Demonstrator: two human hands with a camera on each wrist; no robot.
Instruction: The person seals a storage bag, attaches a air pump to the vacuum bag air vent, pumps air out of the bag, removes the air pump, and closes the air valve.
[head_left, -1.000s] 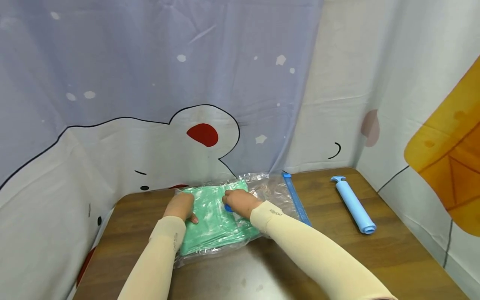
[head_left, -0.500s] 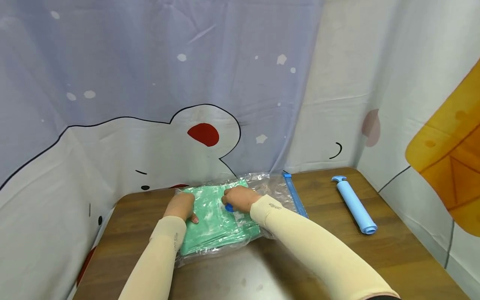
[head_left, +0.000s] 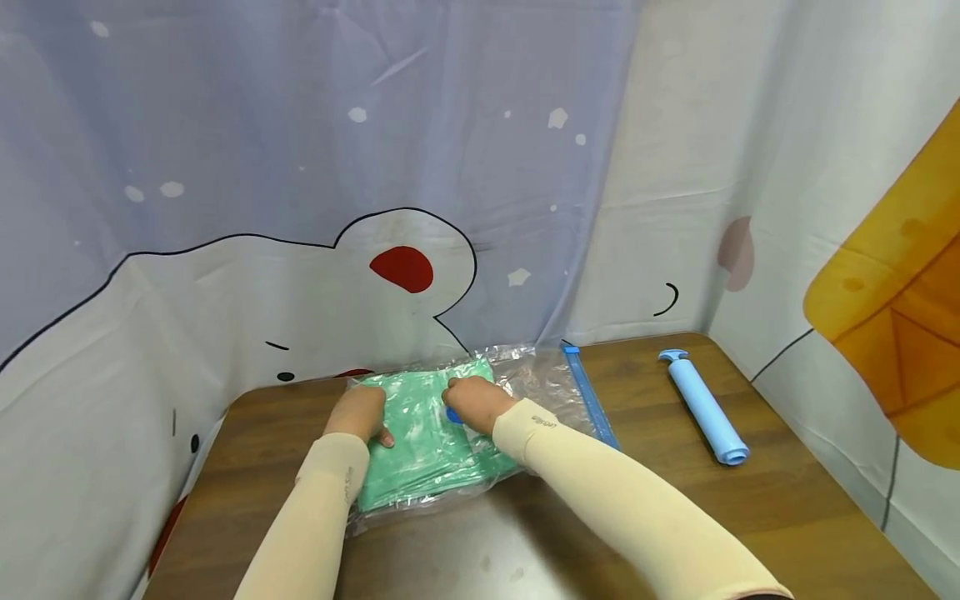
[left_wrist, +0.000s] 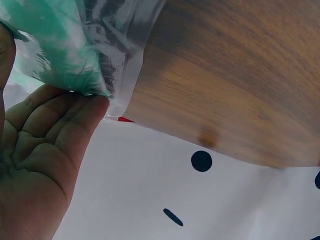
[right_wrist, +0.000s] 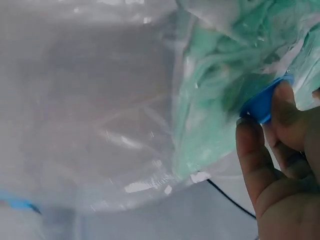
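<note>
A clear vacuum storage bag point(head_left: 536, 377) with folded green cloth point(head_left: 416, 442) inside lies on the table. My left hand point(head_left: 358, 417) grips its left end, the thumb on top and the fingers at the far corner. In the left wrist view, those fingertips are partly hidden by the green bundle point(left_wrist: 55, 45). My right hand point(head_left: 476, 402) is over the bag's middle. In the right wrist view, its thumb and fingers pinch a blue valve cap point(right_wrist: 262, 104). Whether the cap is fastened to the bag cannot be told.
A light-blue hand pump point(head_left: 705, 408) lies on the right of the wooden table point(head_left: 615, 492). The bag's blue slider strip point(head_left: 588, 396) runs along its right end. Printed curtains point(head_left: 300, 300) hang close behind the table.
Over the last second my right hand has shifted only slightly at the blue cap. My left hand keeps its place. The whole head view has drifted a little.
</note>
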